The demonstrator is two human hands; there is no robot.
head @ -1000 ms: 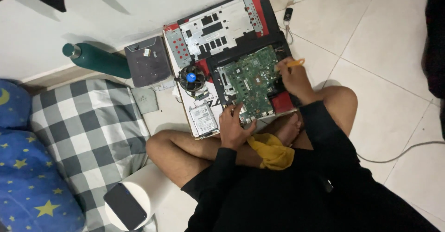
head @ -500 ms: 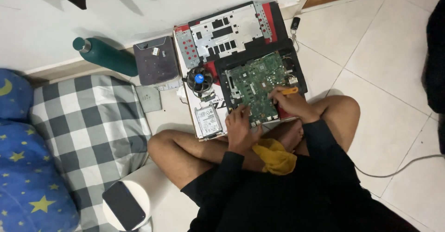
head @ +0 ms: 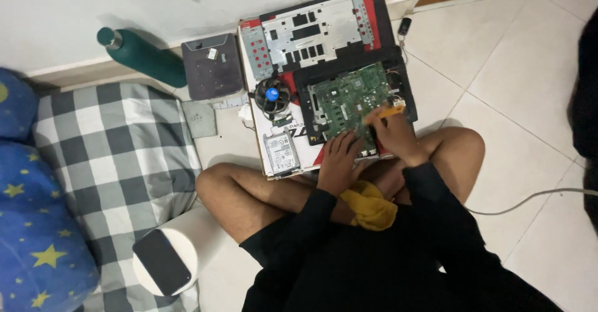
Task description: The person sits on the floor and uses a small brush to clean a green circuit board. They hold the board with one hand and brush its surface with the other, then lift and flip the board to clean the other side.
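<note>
I sit cross-legged on the tiled floor. My right hand has slid from the board's 3 o'clock edge toward its 5 o'clock corner, closed around an orange-handled screwdriver whose tip meets the green motherboard. My left hand has stayed flat at 6 o'clock, fingers spread, steadying it. At 9 o'clock lie a black cooling fan with a round blue label and a silver hard drive with a white rectangular sticker.
</note>
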